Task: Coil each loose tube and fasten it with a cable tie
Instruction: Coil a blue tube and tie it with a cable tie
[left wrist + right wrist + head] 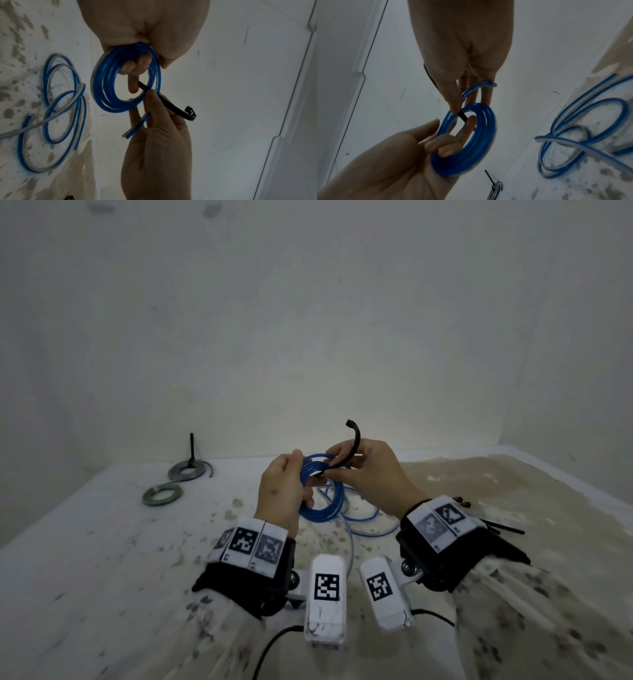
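**Tie going through the blue coil**

Above the stained table (102,542), the left hand (281,494) grips a blue coiled tube (109,81), fingers curled through its ring. The right hand (370,474) pinches a black cable tie (168,104) threaded through the coil's middle (its head end curves free). More loose blue tube (573,135) lies on the table beside them; two tied coils (161,494) rest far left.

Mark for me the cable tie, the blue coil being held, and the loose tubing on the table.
cable tie (169,103), left wrist view, on its curved black strap.
blue coil (109,100), left wrist view, on its lower-left windings.
loose tubing (51,115), left wrist view, where strands cross.
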